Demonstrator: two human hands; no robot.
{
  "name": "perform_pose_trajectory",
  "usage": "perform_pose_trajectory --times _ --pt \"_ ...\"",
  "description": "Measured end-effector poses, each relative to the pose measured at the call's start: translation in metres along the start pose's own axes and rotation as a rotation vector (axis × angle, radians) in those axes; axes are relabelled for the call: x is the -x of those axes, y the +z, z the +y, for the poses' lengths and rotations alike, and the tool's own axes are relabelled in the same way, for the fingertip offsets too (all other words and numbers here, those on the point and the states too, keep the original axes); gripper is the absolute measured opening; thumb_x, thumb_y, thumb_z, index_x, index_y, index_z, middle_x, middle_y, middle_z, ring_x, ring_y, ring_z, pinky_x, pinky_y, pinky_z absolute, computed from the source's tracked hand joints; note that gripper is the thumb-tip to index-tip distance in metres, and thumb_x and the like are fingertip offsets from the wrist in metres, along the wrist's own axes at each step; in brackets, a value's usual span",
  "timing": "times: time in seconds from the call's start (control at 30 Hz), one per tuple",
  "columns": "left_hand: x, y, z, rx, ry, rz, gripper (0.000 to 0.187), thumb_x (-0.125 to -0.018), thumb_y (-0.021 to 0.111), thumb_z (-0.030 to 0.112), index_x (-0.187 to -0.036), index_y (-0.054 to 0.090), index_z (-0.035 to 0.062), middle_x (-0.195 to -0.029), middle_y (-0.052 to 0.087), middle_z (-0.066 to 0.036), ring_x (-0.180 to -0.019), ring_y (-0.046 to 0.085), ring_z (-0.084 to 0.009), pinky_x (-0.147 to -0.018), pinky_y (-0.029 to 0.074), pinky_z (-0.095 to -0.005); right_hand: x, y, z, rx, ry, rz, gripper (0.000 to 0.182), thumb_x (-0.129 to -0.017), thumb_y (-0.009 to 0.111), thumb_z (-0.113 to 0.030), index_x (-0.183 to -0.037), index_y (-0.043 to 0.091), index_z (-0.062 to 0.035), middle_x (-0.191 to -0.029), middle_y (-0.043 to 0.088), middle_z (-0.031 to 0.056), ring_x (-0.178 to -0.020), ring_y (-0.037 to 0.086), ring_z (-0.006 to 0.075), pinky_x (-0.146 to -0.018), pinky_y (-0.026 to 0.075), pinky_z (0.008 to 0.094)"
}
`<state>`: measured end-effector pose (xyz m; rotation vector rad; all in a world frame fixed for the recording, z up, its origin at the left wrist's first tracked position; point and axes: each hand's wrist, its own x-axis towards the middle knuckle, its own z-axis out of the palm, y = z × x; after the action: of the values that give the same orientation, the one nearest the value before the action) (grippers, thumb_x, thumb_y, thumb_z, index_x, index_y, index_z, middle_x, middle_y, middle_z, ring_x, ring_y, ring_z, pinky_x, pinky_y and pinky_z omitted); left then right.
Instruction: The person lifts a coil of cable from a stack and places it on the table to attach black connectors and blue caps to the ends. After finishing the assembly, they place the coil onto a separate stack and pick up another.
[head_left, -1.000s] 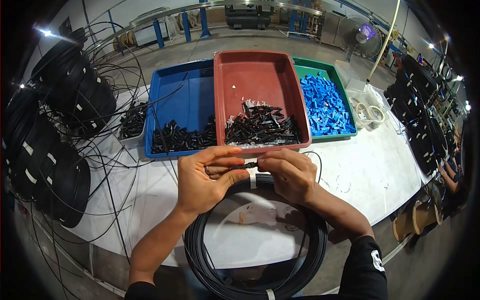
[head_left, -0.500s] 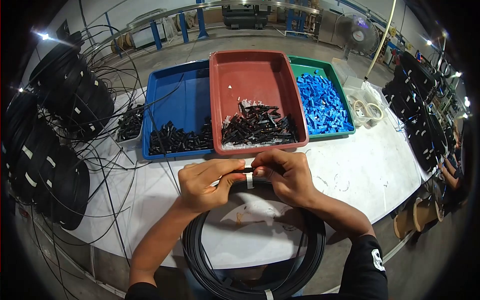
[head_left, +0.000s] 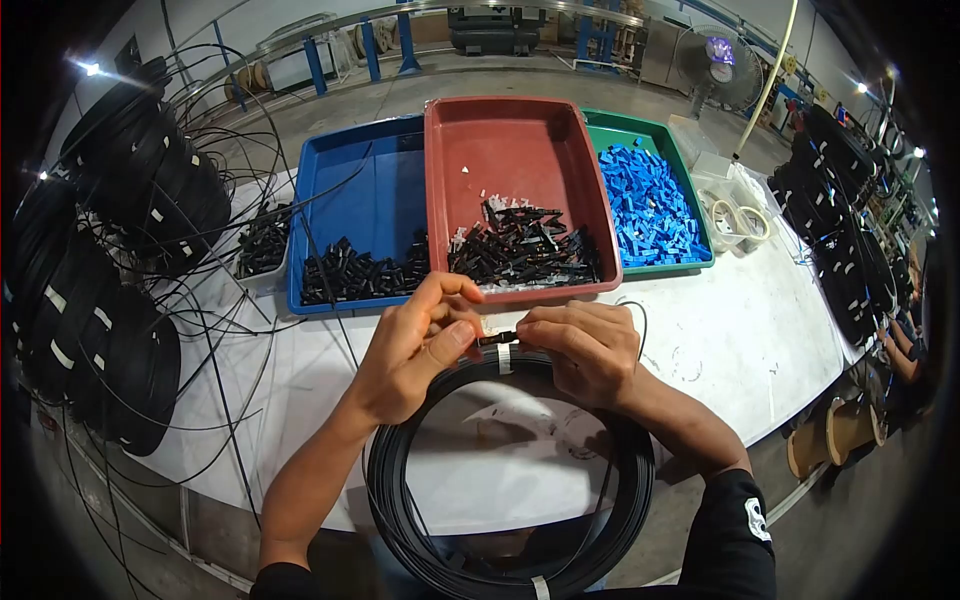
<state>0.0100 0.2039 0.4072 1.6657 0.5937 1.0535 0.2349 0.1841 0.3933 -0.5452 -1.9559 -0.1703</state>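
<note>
A small black cable connector (head_left: 497, 338) sits above the top of a black cable coil (head_left: 392, 475) bound with white tape. My right hand (head_left: 585, 345) pinches the connector's right end between thumb and fingers. A thin loop of cable (head_left: 643, 325) curves out behind that hand. My left hand (head_left: 405, 350) is at the connector's left end, index finger raised and thumb apart from it. Whether its thumb or curled fingers touch the connector is hard to see.
Beyond my hands stand a blue tray (head_left: 365, 190) and a red tray (head_left: 520, 140) of black parts, and a green tray (head_left: 700, 215) of blue pieces. Cable coils (head_left: 150, 180) with loose strands are stacked at left. More coils (head_left: 835, 230) stand right, near another person's arm (head_left: 903, 358).
My left fingers have come off the connector and spread apart, the index lifting. My right hand has turned palm-down, still gripping the connector. A cable loop now shows behind it.
</note>
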Motion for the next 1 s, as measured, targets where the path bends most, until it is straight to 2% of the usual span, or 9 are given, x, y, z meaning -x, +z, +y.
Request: perform_pose_trajectory --times 0.1,0.13,0.27,0.5,0.63,0.7,0.8,0.93,1.0 --pt "0.001 -0.009 0.006 -0.208 -0.235 -0.132 0.025 -0.096 0.055 0.020 -0.098 0.064 -0.0030 -0.069 0.065 -0.007 -0.058 0.060 -0.0117 -0.057 0.048 -0.0258 0.001 -0.004 0.004 0.170 -0.136 -0.027 0.028 -0.069 0.071 0.005 -0.096 0.067 -0.0004 -0.087 0.072 0.0102 -0.057 0.064 0.0159 -0.048 0.046 0.0274" --pt "0.001 -0.001 0.011 -0.183 -0.206 -0.094 0.030 -0.095 0.051 0.019 -0.079 0.065 -0.0026 -0.059 0.062 -0.005 -0.051 0.059 -0.0124 -0.050 0.046 -0.0272 0.003 -0.004 0.005 0.184 -0.179 -0.046 0.030 -0.069 0.071 0.004 -0.098 0.067 -0.0006 -0.089 0.072 0.0105 -0.057 0.062 0.0151 -0.048 0.044 0.0269" --pt "-0.004 -0.009 -0.003 -0.181 -0.198 -0.316 0.039 -0.096 0.047 0.026 -0.070 0.058 -0.0011 -0.057 0.059 -0.007 -0.051 0.059 -0.0147 -0.048 0.044 -0.0281 0.004 -0.005 0.005 0.227 -0.271 -0.092 0.026 -0.071 0.074 -0.005 -0.096 0.069 -0.0007 -0.092 0.071 0.0106 -0.056 0.056 0.0112 -0.047 0.039 0.0246" --pt "-0.006 -0.013 -0.014 -0.190 -0.089 -0.508 0.036 -0.091 0.046 0.024 -0.066 0.054 -0.0015 -0.053 0.054 -0.009 -0.047 0.057 -0.0184 -0.046 0.043 -0.0323 0.006 -0.002 0.001 0.262 -0.353 -0.099 0.013 -0.073 0.073 -0.009 -0.086 0.070 -0.0044 -0.093 0.070 0.0081 -0.054 0.050 0.0069 -0.044 0.032 0.0223" --pt "-0.005 -0.011 -0.012 -0.229 -0.153 -0.511 0.032 -0.085 0.048 0.021 -0.066 0.053 -0.0033 -0.053 0.054 -0.015 -0.048 0.056 -0.0248 -0.048 0.043 -0.0368 0.006 -0.001 0.002 0.266 -0.344 -0.137 0.014 -0.074 0.072 -0.010 -0.087 0.070 -0.0056 -0.092 0.070 0.0063 -0.056 0.051 0.0065 -0.044 0.033 0.0222" --pt "-0.005 -0.006 -0.024 -0.355 0.033 -0.389 0.029 -0.079 0.050 0.020 -0.065 0.054 -0.0053 -0.054 0.053 -0.020 -0.049 0.053 -0.0335 -0.051 0.041 -0.0421 0.008 0.000 0.003 0.271 -0.347 -0.146 0.014 -0.075 0.071 -0.010 -0.088 0.070 -0.0060 -0.092 0.069 0.0058 -0.056 0.051 0.0064 -0.044 0.034 0.0222" --pt "-0.005 -0.003 -0.026 -0.298 -0.073 -0.404 0.029 -0.079 0.050 0.019 -0.065 0.053 -0.0060 -0.058 0.053 -0.024 -0.054 0.051 -0.0395 -0.055 0.038 -0.0473 0.014 0.002 0.007 0.270 -0.332 -0.172 0.015 -0.076 0.071 -0.011 -0.090 0.070 -0.0062 -0.093 0.069 0.0054 -0.057 0.052 0.0065 -0.045 0.035 0.0223" --pt "-0.004 0.001 -0.031 -0.321 -0.081 -0.405 0.026 -0.079 0.051 0.016 -0.064 0.053 -0.0057 -0.061 0.054 -0.024 -0.058 0.053 -0.0395 -0.054 0.038 -0.0484 0.016 0.002 0.009 0.218 -0.317 -0.192 0.017 -0.076 0.071 -0.012 -0.092 0.070 -0.0060 -0.093 0.069 0.0053 -0.058 0.054 0.0073 -0.045 0.037 0.0226" --pt "0.001 0.005 -0.048 -0.578 0.482 -0.174 0.021 -0.077 0.053 0.011 -0.063 0.054 -0.0046 -0.065 0.057 -0.025 -0.062 0.056 -0.0376 -0.055 0.040 -0.0493 0.016 0.003 0.012 0.181 -0.305 -0.207 0.018 -0.076 0.071 -0.012 -0.093 0.070 -0.0058 -0.094 0.069 0.0053 -0.059 0.055 0.0076 -0.046 0.038 0.0227"
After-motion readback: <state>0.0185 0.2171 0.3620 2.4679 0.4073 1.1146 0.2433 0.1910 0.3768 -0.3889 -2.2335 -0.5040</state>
